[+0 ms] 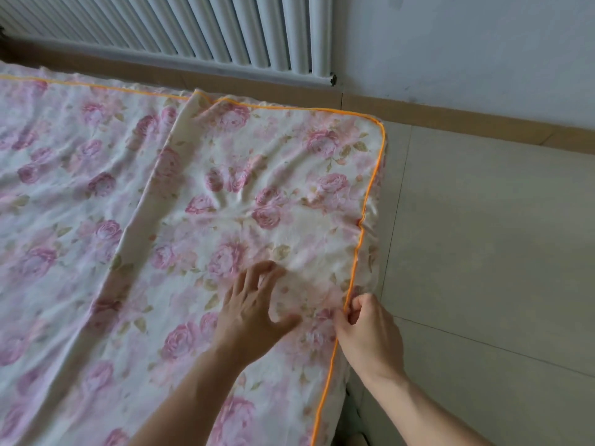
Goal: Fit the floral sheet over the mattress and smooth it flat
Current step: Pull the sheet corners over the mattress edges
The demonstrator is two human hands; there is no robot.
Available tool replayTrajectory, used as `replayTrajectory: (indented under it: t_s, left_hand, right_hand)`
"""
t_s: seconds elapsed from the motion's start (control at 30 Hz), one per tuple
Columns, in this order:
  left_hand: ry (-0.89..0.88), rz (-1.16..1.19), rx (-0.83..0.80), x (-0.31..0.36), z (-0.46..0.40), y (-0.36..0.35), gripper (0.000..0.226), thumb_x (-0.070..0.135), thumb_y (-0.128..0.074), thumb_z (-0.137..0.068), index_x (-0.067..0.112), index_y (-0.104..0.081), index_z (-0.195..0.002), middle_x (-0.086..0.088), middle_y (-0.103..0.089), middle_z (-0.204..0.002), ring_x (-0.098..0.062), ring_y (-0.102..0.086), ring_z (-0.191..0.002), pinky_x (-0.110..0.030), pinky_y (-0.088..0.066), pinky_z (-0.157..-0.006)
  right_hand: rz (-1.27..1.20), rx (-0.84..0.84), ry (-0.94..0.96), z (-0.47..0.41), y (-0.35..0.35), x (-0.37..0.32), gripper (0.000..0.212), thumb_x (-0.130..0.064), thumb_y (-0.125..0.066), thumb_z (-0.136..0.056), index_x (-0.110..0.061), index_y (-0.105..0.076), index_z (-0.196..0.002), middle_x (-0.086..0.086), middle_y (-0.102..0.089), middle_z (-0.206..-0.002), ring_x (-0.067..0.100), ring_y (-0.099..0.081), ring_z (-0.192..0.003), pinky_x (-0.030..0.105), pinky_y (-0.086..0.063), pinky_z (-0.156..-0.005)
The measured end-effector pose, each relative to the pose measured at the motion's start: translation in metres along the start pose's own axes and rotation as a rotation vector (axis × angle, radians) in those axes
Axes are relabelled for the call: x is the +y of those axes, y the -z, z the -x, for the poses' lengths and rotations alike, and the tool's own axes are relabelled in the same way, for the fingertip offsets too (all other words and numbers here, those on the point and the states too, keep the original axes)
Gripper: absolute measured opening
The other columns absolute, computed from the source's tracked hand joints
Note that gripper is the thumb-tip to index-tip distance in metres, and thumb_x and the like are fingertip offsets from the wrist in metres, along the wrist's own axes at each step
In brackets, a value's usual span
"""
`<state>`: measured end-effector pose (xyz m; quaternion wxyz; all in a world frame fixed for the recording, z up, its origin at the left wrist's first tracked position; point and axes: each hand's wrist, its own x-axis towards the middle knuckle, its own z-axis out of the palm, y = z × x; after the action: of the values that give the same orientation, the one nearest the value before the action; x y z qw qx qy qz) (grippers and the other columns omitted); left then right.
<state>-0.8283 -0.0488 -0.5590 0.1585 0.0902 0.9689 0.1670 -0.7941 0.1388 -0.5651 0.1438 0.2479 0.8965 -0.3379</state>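
We see the cream cotton sheet printed with pink roses spread across the low mattress, covering nearly all of it from the near edge to the far edge under the white ribbed radiator. Its orange piped hem follows the mattress's right edge and turns the far right corner, so we judge the fitting largely done on this side — the step in hand is seating the right hem and smoothing. A long fold runs from far to near, left of centre, and shallow creases fan out in the middle.

Our left hand lies on the sheet near the right edge, fingers spread and nearly straight, pressing the cloth and gripping nothing. Our right hand sits just beside it at the edge, thumb and curled fingers pinching the orange hem.

Next, we judge, the hem wants drawing right and down over the mattress side while the flat palm sweeps the creases outward — then the long fold needs attention. The pale tiled floor lies to the right.
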Motion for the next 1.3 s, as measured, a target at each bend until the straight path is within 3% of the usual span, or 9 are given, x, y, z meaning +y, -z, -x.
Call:
replayTrajectory:
  t_s: [0.17, 0.3, 0.5, 0.6, 0.77, 0.87, 1.1, 1.2, 1.3]
  left_hand:
    - [0.104, -0.410, -0.147, 0.022, 0.046, 0.002, 0.045, 0.039, -0.056, -0.091, 0.017, -0.045, -0.129, -0.002, -0.043, -0.124, -0.020, -0.042, -0.114, -0.023, -0.044, -0.081]
    - [0.177, -0.300, -0.085, 0.017, 0.054, -0.008, 0.015, 0.022, -0.051, -0.092, 0.016, -0.062, -0.101, 0.000, -0.062, -0.103, -0.018, -0.056, -0.101, -0.023, -0.034, -0.067]
    - [0.292, -0.294, -0.114, -0.003, 0.080, -0.003, 0.013, 0.025, -0.057, -0.088, 0.018, -0.063, -0.096, 0.000, -0.062, -0.099, -0.020, -0.060, -0.098, -0.029, -0.039, -0.064]
    - [0.202, -0.138, -0.010, -0.016, 0.104, -0.014, 0.017, 0.028, -0.059, -0.088, 0.018, -0.063, -0.101, 0.000, -0.060, -0.102, -0.019, -0.055, -0.100, -0.030, -0.046, -0.077]
    - [0.025, 0.092, 0.103, -0.023, 0.170, -0.039, 0.042, 0.030, -0.074, -0.078, 0.020, -0.060, -0.116, 0.004, -0.053, -0.113, -0.017, -0.050, -0.107, -0.032, -0.049, -0.088]
    - [0.029, 0.106, 0.070, -0.025, 0.207, -0.056, 0.060, 0.035, -0.076, -0.074, 0.029, -0.051, -0.129, 0.009, -0.042, -0.133, -0.016, -0.042, -0.120, -0.031, -0.051, -0.085]
    - [0.023, -0.035, -0.143, -0.016, 0.251, -0.049, 0.072, 0.041, -0.077, -0.074, 0.033, -0.043, -0.137, 0.010, -0.030, -0.137, -0.014, -0.029, -0.124, -0.027, -0.044, -0.097]
    - [0.080, -0.199, -0.185, -0.009, 0.258, -0.046, 0.053, 0.021, -0.064, -0.087, 0.023, -0.043, -0.136, 0.003, -0.035, -0.131, -0.017, -0.036, -0.118, -0.025, -0.051, -0.082]
    - [0.146, -0.299, -0.117, -0.005, 0.261, -0.052, 0.021, 0.011, -0.047, -0.094, 0.016, -0.058, -0.112, 0.000, -0.053, -0.113, -0.016, -0.050, -0.105, -0.023, -0.045, -0.071]
  right_hand:
    - [0.000, -0.060, -0.045, 0.031, -0.009, 0.008, 0.029, -0.043, -0.056, -0.086, -0.019, -0.051, -0.071, -0.003, -0.059, -0.070, 0.025, -0.057, -0.071, 0.030, -0.037, -0.057]
    - [-0.012, -0.062, -0.022, 0.041, -0.010, 0.007, 0.035, -0.031, -0.057, -0.087, -0.020, -0.038, -0.060, 0.000, -0.052, -0.068, 0.024, -0.046, -0.066, 0.029, -0.031, -0.057]
    - [0.086, -0.167, 0.109, 0.073, -0.018, 0.008, 0.022, -0.030, -0.053, -0.090, -0.019, -0.041, -0.076, 0.000, -0.055, -0.083, 0.029, -0.057, -0.085, 0.030, -0.035, -0.064]
    - [0.041, -0.122, 0.113, 0.084, -0.023, 0.012, 0.020, -0.033, -0.053, -0.094, -0.017, -0.042, -0.088, 0.007, -0.062, -0.100, 0.031, -0.059, -0.097, 0.034, -0.040, -0.071]
    - [-0.031, -0.111, 0.135, 0.120, -0.037, 0.037, 0.020, -0.033, -0.055, -0.093, -0.016, -0.047, -0.088, 0.001, -0.053, -0.094, 0.027, -0.057, -0.095, 0.033, -0.038, -0.071]
    - [-0.044, -0.099, 0.190, 0.142, -0.043, 0.045, 0.023, -0.029, -0.062, -0.090, -0.015, -0.047, -0.100, 0.000, -0.048, -0.103, 0.024, -0.054, -0.092, 0.031, -0.037, -0.067]
    - [0.020, -0.183, 0.128, 0.186, -0.057, 0.063, 0.033, -0.029, -0.067, -0.086, -0.018, -0.037, -0.096, 0.001, -0.050, -0.104, 0.023, -0.056, -0.097, 0.027, -0.031, -0.066]
    - [0.085, -0.228, 0.103, 0.206, -0.062, 0.071, 0.028, -0.036, -0.063, -0.088, -0.017, -0.042, -0.089, 0.003, -0.056, -0.101, 0.024, -0.057, -0.099, 0.030, -0.038, -0.072]
    - [0.138, -0.228, 0.062, 0.216, -0.067, 0.069, 0.024, -0.037, -0.057, -0.091, -0.018, -0.046, -0.082, 0.006, -0.065, -0.097, 0.029, -0.060, -0.097, 0.031, -0.041, -0.070]
